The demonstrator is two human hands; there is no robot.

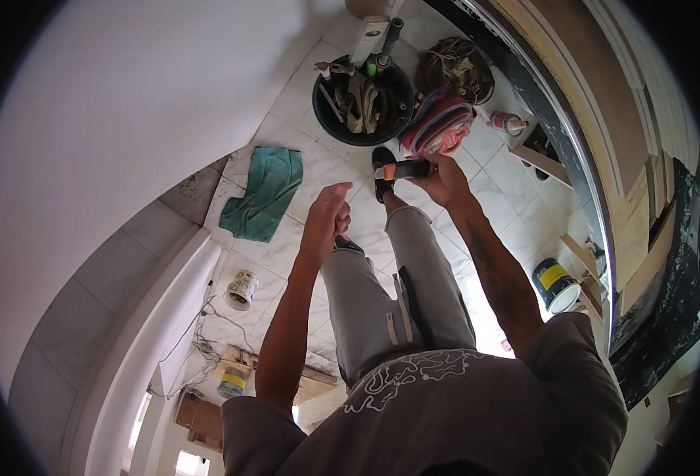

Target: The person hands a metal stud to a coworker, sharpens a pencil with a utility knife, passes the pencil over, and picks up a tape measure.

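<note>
Where the right hand [443, 182] was clamped: round the black grip of an orange-and-black hand tool [403, 170], its exact kind too small to tell; this hold at the rear seemingly kept the orange end free, turned toward the left side.
Left hand [326, 218]: raised across from the tool and apart from it, index finger stretched out, the others curled; whether anything sat inside the curl could not be told.
Tool's place: in the right hand, to the right of the left hand, in line with a black shoe [382, 156] below.
Black bucket [354, 140]: ahead of both hands, round, smooth, probably plastic, apparently used to gather loose tools; a claw hammer [332, 70] rested at its left side.
Striped cloth bundle [437, 127]: just beyond the right hand, soft, heaped in red, blue and pale folds.
Coiled strands [453, 67]: past the bundle, thin and tangled, likely wound up to stop them spreading.
Teal cloth [264, 194]: left of the left hand, laid flat, matte and creased.
Paint bucket [554, 278]: right of the right hand and nearer the body, dark, cylindrical, yellow-banded.
Floor [310, 163]: beneath both hands, pale marble-patterned tiles with a slight sheen.
</note>
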